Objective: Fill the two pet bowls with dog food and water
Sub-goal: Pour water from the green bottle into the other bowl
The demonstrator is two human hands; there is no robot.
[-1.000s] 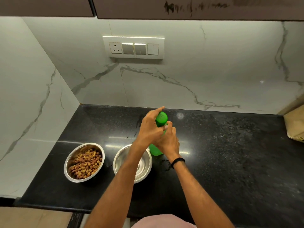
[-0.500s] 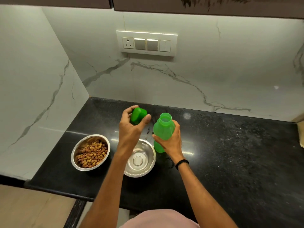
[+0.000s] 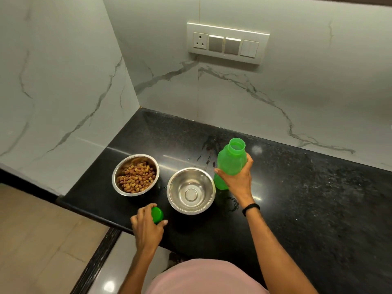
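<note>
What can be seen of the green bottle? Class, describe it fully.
The green bottle looks like translucent plastic, with a wide, open, uncapped neck. It is roughly upright, just right of the empty steel bowl. The right hand grips its middle, fingers wrapped round it. Whether its base touches the black countertop cannot be told, and its contents are not visible.

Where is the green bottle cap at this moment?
In the head view, the left hand holds the green cap near the front edge of the counter, left of the empty bowl.

Kibble bowl (image 3: 135,174) left of bare bowl (image 3: 191,190)
</note>
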